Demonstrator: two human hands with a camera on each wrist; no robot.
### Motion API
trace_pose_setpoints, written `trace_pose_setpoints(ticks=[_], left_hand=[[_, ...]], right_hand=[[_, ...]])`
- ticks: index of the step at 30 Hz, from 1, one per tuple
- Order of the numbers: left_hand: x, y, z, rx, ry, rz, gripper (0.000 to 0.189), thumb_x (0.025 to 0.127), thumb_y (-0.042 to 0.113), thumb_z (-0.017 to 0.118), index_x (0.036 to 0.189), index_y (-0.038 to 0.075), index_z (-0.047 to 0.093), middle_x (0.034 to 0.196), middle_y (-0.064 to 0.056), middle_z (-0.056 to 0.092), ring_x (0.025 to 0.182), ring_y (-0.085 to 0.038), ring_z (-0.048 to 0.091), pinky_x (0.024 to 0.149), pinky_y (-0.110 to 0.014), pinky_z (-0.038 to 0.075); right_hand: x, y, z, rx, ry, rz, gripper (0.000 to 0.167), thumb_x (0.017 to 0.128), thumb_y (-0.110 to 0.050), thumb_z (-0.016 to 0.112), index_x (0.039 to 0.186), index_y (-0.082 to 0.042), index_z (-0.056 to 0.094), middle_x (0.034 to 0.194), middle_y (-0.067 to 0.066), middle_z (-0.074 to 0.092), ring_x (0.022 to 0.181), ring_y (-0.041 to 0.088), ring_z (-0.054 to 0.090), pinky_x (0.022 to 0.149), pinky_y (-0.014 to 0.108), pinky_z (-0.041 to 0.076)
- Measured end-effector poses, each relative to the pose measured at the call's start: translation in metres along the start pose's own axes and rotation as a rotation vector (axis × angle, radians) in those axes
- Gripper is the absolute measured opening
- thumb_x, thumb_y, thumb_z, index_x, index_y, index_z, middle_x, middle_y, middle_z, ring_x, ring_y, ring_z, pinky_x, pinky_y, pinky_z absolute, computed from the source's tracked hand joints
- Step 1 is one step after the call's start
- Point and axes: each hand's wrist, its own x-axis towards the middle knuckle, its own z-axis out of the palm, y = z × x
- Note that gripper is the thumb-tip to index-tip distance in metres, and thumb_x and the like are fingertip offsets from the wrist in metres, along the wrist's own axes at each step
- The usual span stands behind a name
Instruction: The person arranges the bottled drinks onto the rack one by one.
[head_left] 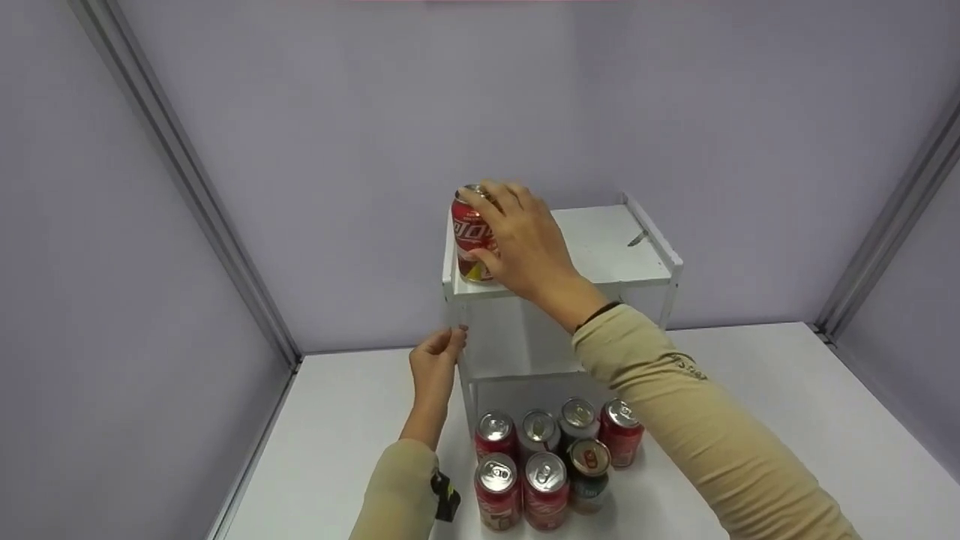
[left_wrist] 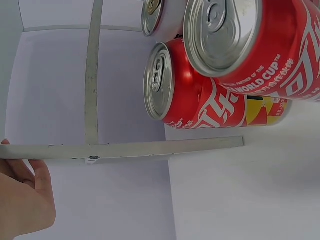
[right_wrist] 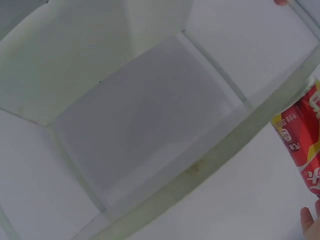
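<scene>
- Atop the white rack [head_left: 600,238], at its left end, a red can [head_left: 469,234] stands upright, my right grip [head_left: 526,244] curled over it.
- Lower down, my left grip [head_left: 435,365] pinches the left post [left_wrist: 150,149].
- Near the rack's foot, seven cans [head_left: 547,499] (tabs up) crowd the bench [head_left: 345,420].

Right hand [head_left: 529,244] gripping red can [head_left: 470,231] atop white rack [head_left: 600,240], left hand [head_left: 437,356] beside rack post, seven cans [head_left: 546,484] below
</scene>
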Motion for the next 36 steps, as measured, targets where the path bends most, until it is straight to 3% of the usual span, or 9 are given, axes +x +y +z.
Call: trace_pose_setpoints(ticks=[14, 23, 30, 36], left_hand=[[0.003, -0.003, -0.003, 0.0, 0.017, 0.013, 0.025, 0.096, 0.018, 0.067, 0.106, -0.004, 0.073, 0.103, -0.015, 0.073, 0.095, -0.022, 0.068, 0.076, -0.024, 0.051], [0.003, -0.003, -0.005, -0.004, 0.004, -0.001, 0.027, 0.097, 0.017, 0.066, 0.111, -0.006, 0.07, 0.109, -0.018, 0.071, 0.101, -0.026, 0.068, 0.084, -0.03, 0.053], [0.005, 0.0, 0.0, 0.006, -0.008, -0.001, 0.03, 0.097, 0.021, 0.066, 0.111, -0.005, 0.07, 0.106, -0.014, 0.072, 0.101, -0.026, 0.068, 0.085, -0.032, 0.053], [0.0, 0.007, 0.004, 0.0, -0.016, -0.016, 0.032, 0.098, 0.021, 0.064, 0.113, -0.007, 0.069, 0.106, -0.016, 0.071, 0.104, -0.029, 0.066, 0.089, -0.036, 0.053]], right_hand=[[-0.026, 0.007, -0.035, 0.142, 0.2, -0.031, 0.056, 0.095, -0.038, 0.067, 0.142, -0.011, 0.052, 0.145, 0.01, 0.05, 0.133, 0.028, 0.043, 0.109, 0.042, 0.034], [-0.056, 0.009, -0.05, 0.173, 0.228, -0.098, 0.057, 0.094, -0.037, 0.066, 0.142, -0.008, 0.052, 0.141, 0.012, 0.053, 0.131, 0.028, 0.045, 0.109, 0.044, 0.033], [-0.078, 0.009, -0.066, 0.216, 0.264, -0.095, 0.058, 0.093, -0.032, 0.067, 0.142, -0.007, 0.05, 0.143, 0.012, 0.051, 0.133, 0.029, 0.044, 0.111, 0.045, 0.03], [-0.107, 0.009, -0.064, 0.257, 0.288, -0.083, 0.055, 0.097, -0.039, 0.061, 0.14, -0.006, 0.053, 0.142, 0.012, 0.053, 0.131, 0.033, 0.045, 0.111, 0.045, 0.03]])
